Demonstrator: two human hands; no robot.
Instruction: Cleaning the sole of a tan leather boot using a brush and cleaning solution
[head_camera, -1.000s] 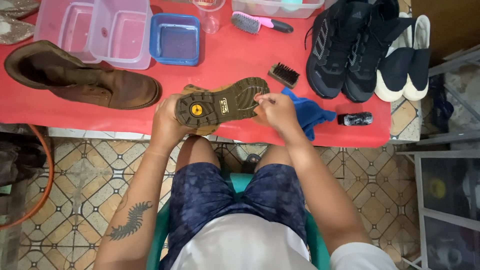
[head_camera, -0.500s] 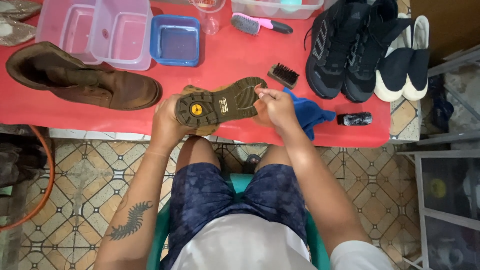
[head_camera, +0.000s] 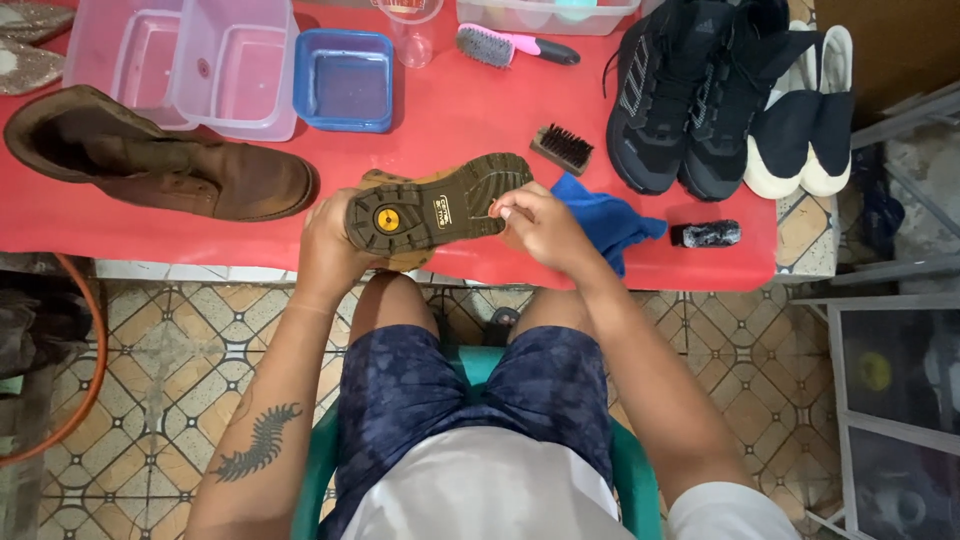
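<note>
Dark blue shorts with a mottled, lighter blue pattern are worn, seen in the lower middle of the frame and ending above the bare knees. A plain white shirt is seen at the bottom centre, with a short white sleeve at the lower right. Both forearms are left uncovered. A dark tattoo shaped like a centipede, with many fine legs, is marked on the left forearm at the lower left. No rings or watch are seen on the left hand or right hand.

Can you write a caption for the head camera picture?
Two hands hold a brown boot sole-up above a red table.
</note>
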